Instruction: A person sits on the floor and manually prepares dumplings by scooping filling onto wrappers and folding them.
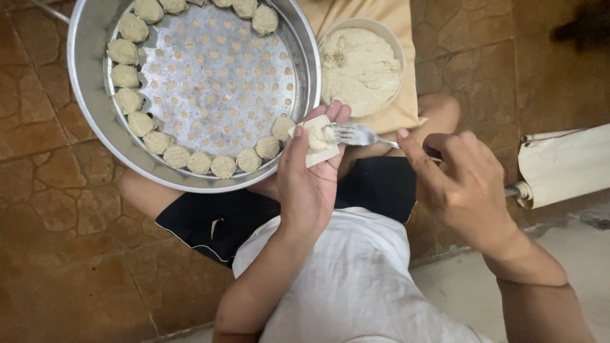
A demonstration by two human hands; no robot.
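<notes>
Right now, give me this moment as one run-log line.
left hand: holds wrapper | right hand: fork pressing filling onto wrapper | steamer tray: dumplings along rim | bowl: filling

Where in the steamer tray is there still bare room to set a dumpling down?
The perforated middle of the round metal steamer tray is bare, and so is its right rim arc. Pale dumplings crowd the left and bottom rim, ending near the left hand.

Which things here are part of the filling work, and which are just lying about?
In use: wrapper in left hand; fork in right hand; bowl of filling; perforated steamer tray; dumplings.
Lying about: rolled cloth; tan cushion.
</notes>
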